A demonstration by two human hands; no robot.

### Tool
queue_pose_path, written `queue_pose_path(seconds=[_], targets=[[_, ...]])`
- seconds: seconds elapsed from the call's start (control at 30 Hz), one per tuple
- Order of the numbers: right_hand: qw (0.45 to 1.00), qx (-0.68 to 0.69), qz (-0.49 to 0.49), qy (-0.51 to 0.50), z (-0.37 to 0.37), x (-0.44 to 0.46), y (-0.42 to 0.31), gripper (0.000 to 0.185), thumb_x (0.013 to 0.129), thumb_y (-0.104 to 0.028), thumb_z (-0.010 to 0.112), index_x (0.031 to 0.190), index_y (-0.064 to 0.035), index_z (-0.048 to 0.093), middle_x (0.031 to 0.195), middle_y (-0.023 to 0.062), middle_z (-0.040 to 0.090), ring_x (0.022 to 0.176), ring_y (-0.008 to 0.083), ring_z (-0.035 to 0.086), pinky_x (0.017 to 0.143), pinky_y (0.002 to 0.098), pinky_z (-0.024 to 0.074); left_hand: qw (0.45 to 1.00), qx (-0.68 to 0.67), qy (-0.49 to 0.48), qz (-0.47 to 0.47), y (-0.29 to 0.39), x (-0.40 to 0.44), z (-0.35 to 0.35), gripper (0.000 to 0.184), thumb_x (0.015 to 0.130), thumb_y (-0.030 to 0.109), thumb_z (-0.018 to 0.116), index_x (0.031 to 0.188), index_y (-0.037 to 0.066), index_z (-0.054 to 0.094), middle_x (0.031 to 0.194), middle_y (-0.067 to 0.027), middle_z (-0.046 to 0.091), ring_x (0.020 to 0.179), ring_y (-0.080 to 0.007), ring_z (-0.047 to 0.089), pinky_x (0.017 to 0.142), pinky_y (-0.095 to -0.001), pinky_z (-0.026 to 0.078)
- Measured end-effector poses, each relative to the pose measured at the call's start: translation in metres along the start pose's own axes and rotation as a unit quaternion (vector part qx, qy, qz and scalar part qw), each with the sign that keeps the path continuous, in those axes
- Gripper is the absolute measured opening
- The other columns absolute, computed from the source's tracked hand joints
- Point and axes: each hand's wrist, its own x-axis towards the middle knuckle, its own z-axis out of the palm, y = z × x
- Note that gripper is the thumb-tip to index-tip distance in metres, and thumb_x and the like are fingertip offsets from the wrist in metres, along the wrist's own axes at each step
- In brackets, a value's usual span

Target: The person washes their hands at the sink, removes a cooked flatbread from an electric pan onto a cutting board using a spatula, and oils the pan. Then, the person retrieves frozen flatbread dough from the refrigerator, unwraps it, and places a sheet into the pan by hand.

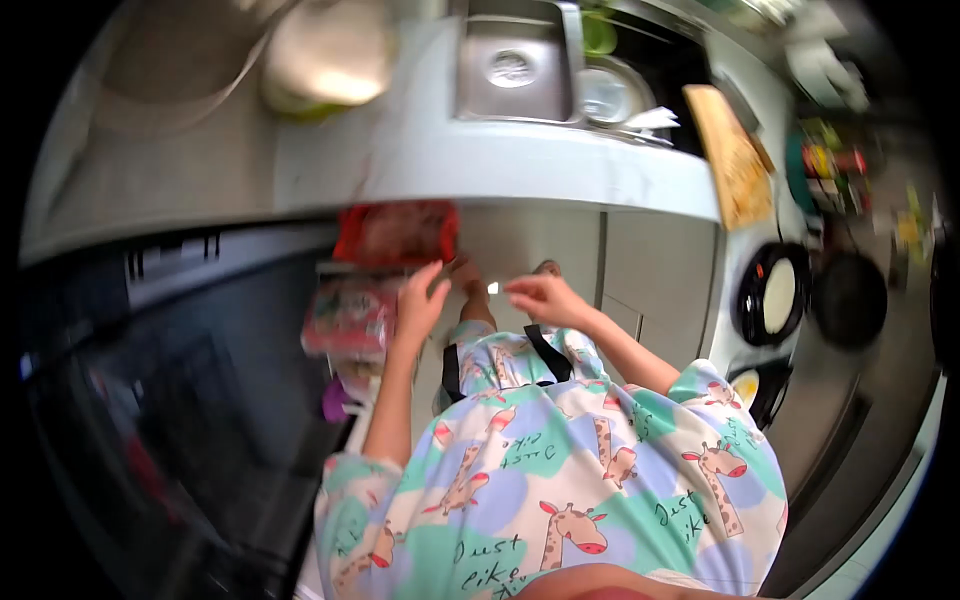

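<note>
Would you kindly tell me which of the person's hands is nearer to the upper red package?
The left hand is nearer: in the picture it appears just below the upper red package, though contact is unclear. The right hand is farther off, to the package's right.

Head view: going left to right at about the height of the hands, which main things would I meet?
Clear-wrapped red package → left hand → right hand → black-rimmed object with a pale centre → dark round pan-like object.
</note>
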Motion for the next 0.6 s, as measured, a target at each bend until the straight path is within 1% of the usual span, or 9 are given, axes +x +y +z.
queue_pose_path(seconds=[0.1, 0.13, 0.2, 0.23, 0.27, 0.43, 0.47, 0.5, 0.6], targets=[[0.997, 0.046, 0.014, -0.054, -0.021, -0.070, 0.001, 0.043, 0.095, -0.036, 0.065, 0.130, -0.0113, 0.065, 0.119, 0.0145, 0.070, 0.108, 0.0277, 0.069, 0.094, 0.0367, 0.0530, 0.991, -0.007, -0.133, -0.013, 0.073, -0.013, 0.011, 0.047, 0.091, 0.023, 0.070, 0.133, 0.004, 0.061, 0.131, -0.0172, 0.064, 0.118, -0.0279, 0.063, 0.099, -0.0359, 0.049], [0.997, 0.036, 0.020, -0.069, -0.029, -0.089, 0.000, 0.050, 0.095, -0.044, 0.062, 0.134, -0.0132, 0.062, 0.124, 0.0162, 0.067, 0.113, 0.0296, 0.066, 0.098, 0.0386, 0.0504, 0.981, -0.025, -0.190, -0.011, 0.096, -0.010, 0.020, 0.050, 0.091, 0.026, 0.069, 0.134, 0.003, 0.059, 0.132, -0.0186, 0.063, 0.121, -0.0306, 0.061, 0.102, -0.0372, 0.047], [0.998, 0.036, 0.012, -0.052, -0.035, -0.124, 0.015, 0.052, 0.095, -0.047, 0.060, 0.136, -0.0142, 0.061, 0.125, 0.0171, 0.067, 0.115, 0.0306, 0.064, 0.099, 0.0395, 0.0494, 0.950, -0.050, -0.309, 0.011, 0.140, -0.007, 0.041, 0.056, 0.093, 0.032, 0.066, 0.140, 0.004, 0.053, 0.138, -0.0203, 0.058, 0.129, -0.0325, 0.055, 0.107, -0.0383, 0.043], [0.998, 0.030, 0.004, -0.047, -0.039, -0.139, 0.024, 0.054, 0.095, -0.049, 0.060, 0.136, -0.0147, 0.060, 0.126, 0.0176, 0.066, 0.116, 0.0310, 0.064, 0.100, 0.0400, 0.0488, 0.923, -0.046, -0.382, 0.025, 0.152, -0.005, 0.055, 0.057, 0.097, 0.032, 0.062, 0.146, 0.007, 0.048, 0.146, -0.0147, 0.052, 0.133, -0.0250, 0.051, 0.105, -0.0347, 0.042], [0.998, 0.031, 0.018, -0.059, -0.044, -0.156, 0.033, 0.055, 0.095, -0.050, 0.059, 0.137, -0.0160, 0.060, 0.125, 0.0183, 0.067, 0.115, 0.0320, 0.064, 0.098, 0.0405, 0.0489, 0.897, -0.044, -0.437, 0.040, 0.167, -0.005, 0.070, 0.057, 0.098, 0.033, 0.061, 0.147, 0.008, 0.047, 0.148, -0.0146, 0.050, 0.134, -0.0255, 0.050, 0.106, -0.0355, 0.042], [0.986, 0.159, 0.010, 0.056, -0.069, -0.260, 0.117, 0.044, 0.095, -0.036, 0.064, 0.132, -0.0123, 0.063, 0.126, 0.0127, 0.067, 0.114, 0.0258, 0.064, 0.096, 0.0355, 0.0481, 0.754, 0.116, -0.647, 0.007, 0.248, 0.003, 0.145, 0.062, 0.096, 0.044, 0.061, 0.145, 0.007, 0.050, 0.137, -0.0170, 0.060, 0.125, -0.0274, 0.058, 0.104, -0.0370, 0.045], [0.982, 0.167, 0.005, 0.084, -0.074, -0.283, 0.133, 0.043, 0.094, -0.034, 0.065, 0.131, -0.0119, 0.065, 0.126, 0.0119, 0.067, 0.113, 0.0255, 0.064, 0.096, 0.0352, 0.0482, 0.757, 0.131, -0.640, 0.028, 0.260, 0.006, 0.160, 0.065, 0.093, 0.047, 0.063, 0.143, 0.007, 0.051, 0.125, -0.0162, 0.068, 0.114, -0.0268, 0.064, 0.100, -0.0368, 0.048], [0.983, 0.146, 0.016, 0.109, -0.080, -0.302, 0.149, 0.042, 0.093, -0.032, 0.066, 0.129, -0.0114, 0.065, 0.127, 0.0115, 0.067, 0.114, 0.0253, 0.064, 0.096, 0.0351, 0.0482, 0.761, 0.138, -0.632, 0.043, 0.275, 0.011, 0.172, 0.061, 0.093, 0.040, 0.066, 0.142, 0.006, 0.052, 0.116, -0.0142, 0.071, 0.107, -0.0257, 0.067, 0.095, -0.0368, 0.050], [0.965, 0.127, 0.073, 0.217, -0.096, -0.354, 0.172, 0.036, 0.090, -0.025, 0.069, 0.121, -0.0082, 0.069, 0.124, 0.0101, 0.069, 0.111, 0.0246, 0.065, 0.095, 0.0353, 0.0493, 0.789, 0.169, -0.582, 0.103, 0.315, 0.022, 0.219, 0.050, 0.093, 0.023, 0.068, 0.137, 0.004, 0.055, 0.112, -0.0150, 0.072, 0.106, -0.0245, 0.067, 0.092, -0.0356, 0.051]])
